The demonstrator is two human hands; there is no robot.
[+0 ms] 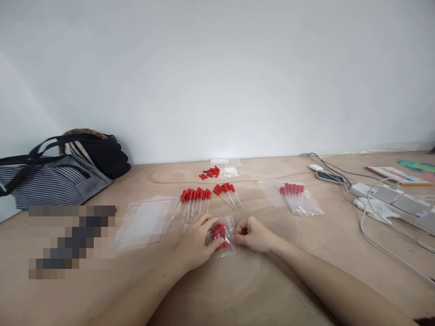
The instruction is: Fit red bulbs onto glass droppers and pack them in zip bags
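Note:
A small clear zip-lock bag (222, 252) with several red-bulbed droppers in it lies on the table in front of me. My left hand (195, 242) curves over the left side of this bag and holds it, thumb on the near side, fingers on the far side. At the bag's right edge, by the red zip line, my right hand (254, 235) pinches with thumb and forefinger. Just beyond lie a row of red-bulbed droppers (196, 195) and a smaller fan of droppers (229, 194). To the right is a filled bag of droppers (295, 199).
Flat clear bags (144, 219) lie stacked at left. Loose red bulbs (210, 172) and clear tubes (230, 171) sit near the wall. A striped bag (64, 181) stands at far left; a power strip (397, 203), cables and a phone (329, 177) are at right.

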